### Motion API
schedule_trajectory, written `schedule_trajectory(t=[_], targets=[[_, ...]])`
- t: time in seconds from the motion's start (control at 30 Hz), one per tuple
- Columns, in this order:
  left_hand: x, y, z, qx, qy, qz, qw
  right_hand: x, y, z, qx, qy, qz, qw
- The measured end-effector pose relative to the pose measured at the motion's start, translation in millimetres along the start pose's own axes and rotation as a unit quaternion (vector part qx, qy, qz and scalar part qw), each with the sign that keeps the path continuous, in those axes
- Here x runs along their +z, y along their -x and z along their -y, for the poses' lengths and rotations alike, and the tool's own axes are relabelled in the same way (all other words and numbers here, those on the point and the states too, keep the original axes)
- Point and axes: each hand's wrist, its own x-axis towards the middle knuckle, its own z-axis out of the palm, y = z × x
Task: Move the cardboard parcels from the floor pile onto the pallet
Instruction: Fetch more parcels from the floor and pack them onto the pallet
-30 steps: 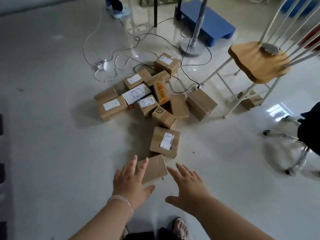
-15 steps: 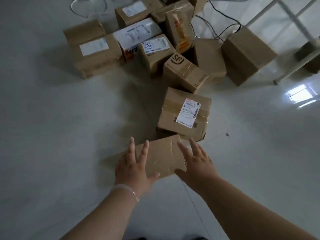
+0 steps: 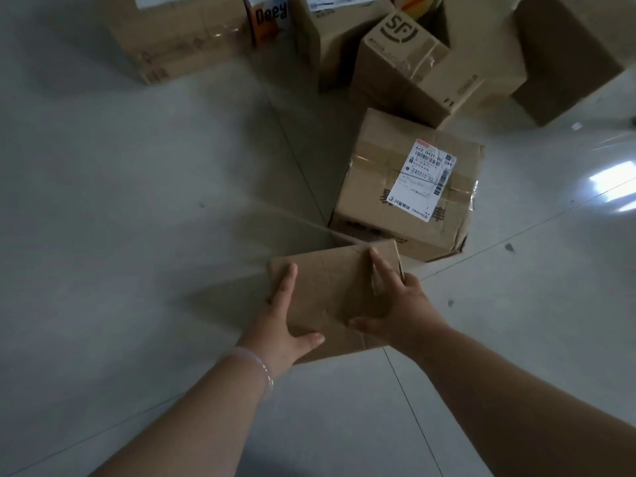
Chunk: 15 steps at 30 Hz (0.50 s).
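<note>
A small plain cardboard parcel [image 3: 330,290] lies on the pale tiled floor, nearest to me. My left hand [image 3: 285,325] grips its left side, thumb on the near edge and fingers along the top. My right hand [image 3: 395,304] grips its right side, with the index finger stretched along the top and the thumb on the near face. Just behind it sits a larger parcel with a white shipping label [image 3: 406,187]. The pallet is out of view.
More parcels crowd the top of the view: one marked SF [image 3: 402,60], a big one at the upper left [image 3: 172,36], an orange-printed one [image 3: 268,18], and a large one at the upper right [image 3: 564,53]. Bare floor spreads to the left and right.
I have leaned in closer to the pile. Both hands went from reaching with spread fingers to clasping the sides of the small plain parcel.
</note>
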Motion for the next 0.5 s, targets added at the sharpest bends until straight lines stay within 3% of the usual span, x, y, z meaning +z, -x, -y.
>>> schedule_trajectory(t=[0.27, 0.5], targets=[[-88, 103, -46, -0.019, -0.001, -0.055, 0.998, -56, 82, 80, -0.049, 0.006, -0.015, 0.999], [-182, 227, -144, -0.010, 0.041, -0.085, 0.996, -181, 189, 173, -0.094, 0.055, -0.029, 0.994]])
